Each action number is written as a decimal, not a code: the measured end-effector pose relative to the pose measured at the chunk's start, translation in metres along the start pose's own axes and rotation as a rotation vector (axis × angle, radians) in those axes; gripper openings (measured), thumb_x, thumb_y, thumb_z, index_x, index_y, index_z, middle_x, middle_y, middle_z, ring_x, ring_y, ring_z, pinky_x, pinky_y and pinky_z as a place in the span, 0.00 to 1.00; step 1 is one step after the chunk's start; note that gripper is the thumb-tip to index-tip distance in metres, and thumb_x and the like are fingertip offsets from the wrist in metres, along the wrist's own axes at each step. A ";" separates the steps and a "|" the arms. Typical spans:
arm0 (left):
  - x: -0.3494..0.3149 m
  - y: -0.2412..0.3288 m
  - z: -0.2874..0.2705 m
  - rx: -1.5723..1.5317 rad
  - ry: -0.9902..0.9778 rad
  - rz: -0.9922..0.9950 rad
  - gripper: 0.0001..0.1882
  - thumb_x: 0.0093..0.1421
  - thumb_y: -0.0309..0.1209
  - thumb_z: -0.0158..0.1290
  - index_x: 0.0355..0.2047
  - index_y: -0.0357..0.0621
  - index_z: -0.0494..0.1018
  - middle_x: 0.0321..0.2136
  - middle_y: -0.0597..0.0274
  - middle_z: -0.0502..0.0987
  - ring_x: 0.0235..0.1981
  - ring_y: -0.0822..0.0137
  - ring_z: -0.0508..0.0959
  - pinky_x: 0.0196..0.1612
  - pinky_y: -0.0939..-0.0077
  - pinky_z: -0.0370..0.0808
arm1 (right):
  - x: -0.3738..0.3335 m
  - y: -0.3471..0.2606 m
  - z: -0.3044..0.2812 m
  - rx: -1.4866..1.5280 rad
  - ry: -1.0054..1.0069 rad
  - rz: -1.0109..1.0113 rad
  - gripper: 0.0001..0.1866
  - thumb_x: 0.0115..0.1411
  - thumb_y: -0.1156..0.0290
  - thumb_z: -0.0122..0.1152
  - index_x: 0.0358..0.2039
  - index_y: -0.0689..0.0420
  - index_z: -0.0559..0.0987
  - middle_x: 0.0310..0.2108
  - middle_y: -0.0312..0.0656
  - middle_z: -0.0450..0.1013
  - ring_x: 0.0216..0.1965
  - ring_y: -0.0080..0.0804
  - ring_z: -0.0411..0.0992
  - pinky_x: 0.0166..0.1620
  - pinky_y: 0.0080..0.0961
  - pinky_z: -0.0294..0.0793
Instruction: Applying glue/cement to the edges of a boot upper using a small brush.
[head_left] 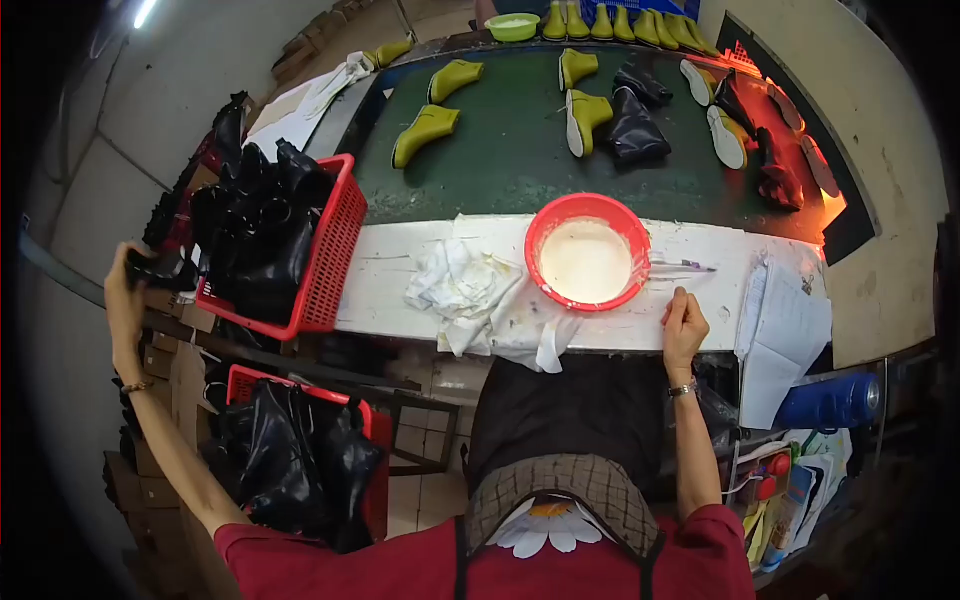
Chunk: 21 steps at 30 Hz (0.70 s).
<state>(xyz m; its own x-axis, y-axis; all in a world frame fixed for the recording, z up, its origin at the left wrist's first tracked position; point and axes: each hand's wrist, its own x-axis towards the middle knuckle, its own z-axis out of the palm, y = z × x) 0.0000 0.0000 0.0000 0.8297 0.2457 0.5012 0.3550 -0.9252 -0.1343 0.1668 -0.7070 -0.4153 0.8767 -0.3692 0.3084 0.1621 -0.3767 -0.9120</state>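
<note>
Stretched far out to the left, my left hand (124, 292) is closed on a dark, glossy black boot (160, 270), partly lost against the dark things behind it. Beside it, a red plastic basket (335, 245) is heaped with black rubber boots (265, 220). My right hand (685, 322) is curled closed at the near edge of the white work board (385, 290), with nothing visible in it. Just beyond that hand lies a thin brush (688, 266), next to a red bowl (540, 215) of creamy white liquid (585, 262). A crumpled, stained white cloth (465, 285) lies left of the bowl.
Yellow-green ankle boots (425, 132) and dark boots (638, 125) stand or lie on the green conveyor belt (500, 150). Red-orange light glows at its right end. A second red basket (378, 430) of black boots sits below left. Papers (785, 325) and a blue bottle (828, 402) are at right.
</note>
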 end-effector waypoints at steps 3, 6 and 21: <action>0.002 0.037 -0.027 -0.453 0.215 0.216 0.21 0.68 0.16 0.51 0.60 0.42 0.69 0.48 0.65 0.76 0.51 0.70 0.76 0.59 0.78 0.67 | 0.002 -0.009 -0.001 0.071 0.012 -0.028 0.22 0.74 0.63 0.54 0.21 0.59 0.71 0.16 0.31 0.65 0.18 0.15 0.61 0.23 0.20 0.60; 0.001 0.077 -0.014 -0.874 0.248 0.223 0.25 0.72 0.24 0.50 0.68 0.42 0.64 0.58 0.62 0.74 0.58 0.67 0.75 0.63 0.70 0.71 | 0.007 0.005 -0.005 0.126 -0.022 0.006 0.22 0.73 0.64 0.56 0.21 0.61 0.72 0.15 0.33 0.66 0.18 0.17 0.63 0.23 0.20 0.62; -0.041 0.381 0.171 -1.867 -0.822 -0.052 0.41 0.68 0.49 0.58 0.69 0.32 0.59 0.53 0.56 0.78 0.51 0.72 0.77 0.54 0.78 0.73 | 0.206 -0.085 0.030 0.101 -0.161 -0.266 0.09 0.65 0.71 0.65 0.43 0.60 0.79 0.21 0.37 0.75 0.22 0.19 0.73 0.27 0.21 0.71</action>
<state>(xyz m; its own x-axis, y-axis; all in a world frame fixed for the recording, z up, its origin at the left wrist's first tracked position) 0.1748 -0.3130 -0.2178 0.9846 -0.1732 -0.0223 0.0412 0.1062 0.9935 0.3468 -0.7255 -0.2825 0.8567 -0.1265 0.5001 0.4323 -0.3529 -0.8298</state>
